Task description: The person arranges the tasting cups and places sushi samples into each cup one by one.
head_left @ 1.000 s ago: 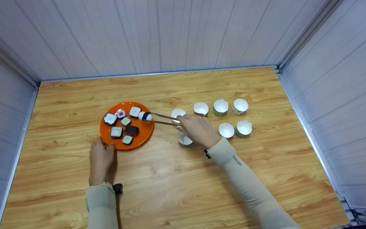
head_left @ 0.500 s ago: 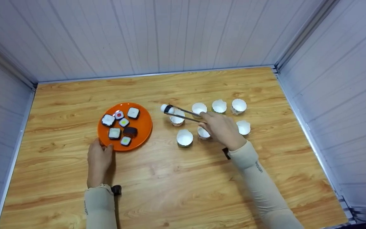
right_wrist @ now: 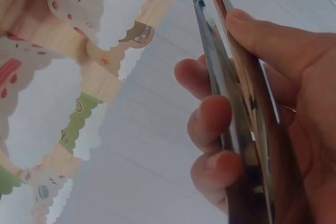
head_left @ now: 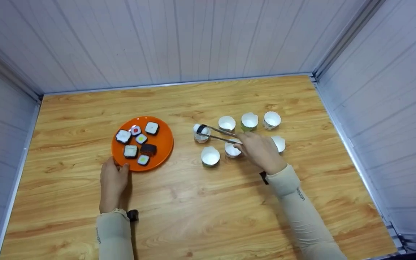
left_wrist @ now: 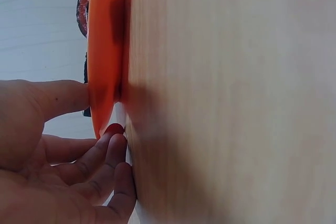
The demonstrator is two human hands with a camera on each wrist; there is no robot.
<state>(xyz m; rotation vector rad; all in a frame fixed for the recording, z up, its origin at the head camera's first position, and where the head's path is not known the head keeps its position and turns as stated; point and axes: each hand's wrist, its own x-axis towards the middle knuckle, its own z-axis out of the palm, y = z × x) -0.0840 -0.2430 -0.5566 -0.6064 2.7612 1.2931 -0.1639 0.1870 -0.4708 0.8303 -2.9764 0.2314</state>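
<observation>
Sushi [head_left: 200,129] btwn tongs [head_left: 220,138], beyond R grip [head_left: 260,151]

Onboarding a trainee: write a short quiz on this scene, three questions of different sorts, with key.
1. Count: how many sushi pieces lie on the plate?
2. True or false: the left grip is clear of the plate.
3. Multiple choice: where is the sushi held by the tongs in the right grip?
A) over the plate
B) over or in the cup nearest the plate
C) in the left grip

Key:
1. Seven.
2. False; its thumb touches the rim.
3. B.
</observation>
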